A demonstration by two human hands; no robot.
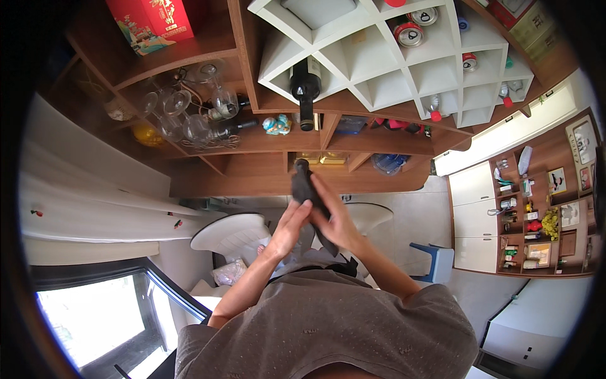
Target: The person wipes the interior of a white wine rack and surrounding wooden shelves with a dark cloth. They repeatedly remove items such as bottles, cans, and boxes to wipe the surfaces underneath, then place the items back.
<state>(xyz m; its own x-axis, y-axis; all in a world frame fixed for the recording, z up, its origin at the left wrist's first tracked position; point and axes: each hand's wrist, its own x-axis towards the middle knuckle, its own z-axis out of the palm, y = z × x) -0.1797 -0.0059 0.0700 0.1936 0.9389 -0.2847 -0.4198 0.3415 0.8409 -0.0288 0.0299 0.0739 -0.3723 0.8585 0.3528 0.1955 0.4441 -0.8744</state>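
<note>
Between my two hands is a long dark object (307, 187), blurred; it may be a folded umbrella or a cloth-covered thing, I cannot tell which. My left hand (289, 225) touches its near left side with the fingers. My right hand (335, 218) lies along its right side, the thumb towards my left hand. The object's narrow end points to the shelf in front of me, and its lower end shows below my right hand. Beyond it, a dark wine bottle (305, 90) rests neck outward in the white lattice rack (345, 85).
Wine glasses (196, 125) hang on a metal rack at the left of the wooden shelf unit (274, 142). Drink cans (408, 35) lie in the lattice. Pale chairs (232, 232) stand below the shelves, a blue stool (440, 265) to the right, a window (90, 308) at lower left.
</note>
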